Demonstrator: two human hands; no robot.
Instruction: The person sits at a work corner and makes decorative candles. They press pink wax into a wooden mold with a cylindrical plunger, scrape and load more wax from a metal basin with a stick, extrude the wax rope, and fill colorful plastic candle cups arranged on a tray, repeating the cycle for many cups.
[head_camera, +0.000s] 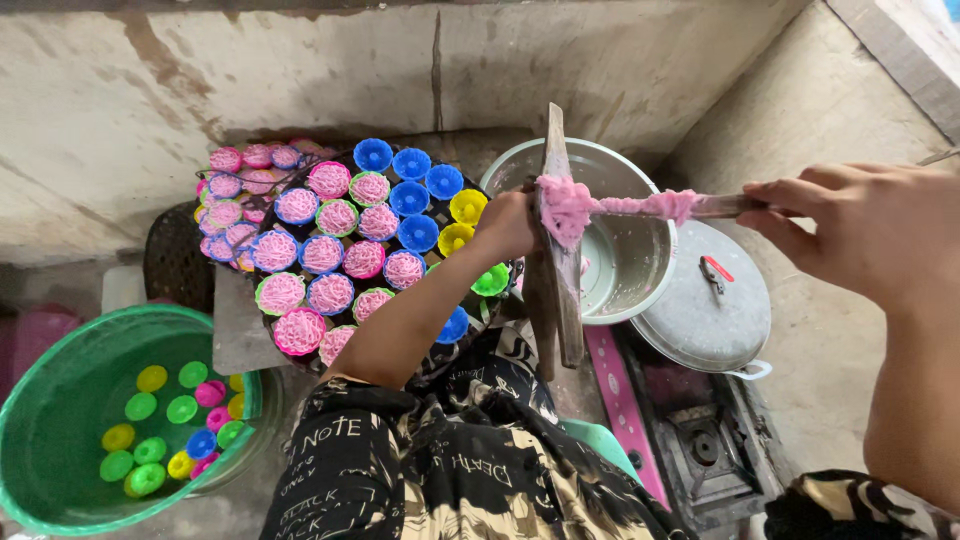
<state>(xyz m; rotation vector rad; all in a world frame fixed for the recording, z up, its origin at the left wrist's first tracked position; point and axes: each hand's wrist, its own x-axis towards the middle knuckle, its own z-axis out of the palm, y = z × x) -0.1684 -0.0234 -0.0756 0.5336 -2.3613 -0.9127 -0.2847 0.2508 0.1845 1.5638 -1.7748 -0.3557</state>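
No packages, signs or screens are seen anywhere near the fingers; no label is found on anything.

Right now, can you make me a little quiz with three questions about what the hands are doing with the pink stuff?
1. True or false: the left hand grips the upright wooden board.
2. What does the right hand hold? A) a stick coated in pink dough B) a pot lid C) a blue mould
3. Fill in: the loose coloured moulds float in the green ____.

Key: 1 true. 2 A, the stick carries pink dough across the metal bowl. 3 basin.
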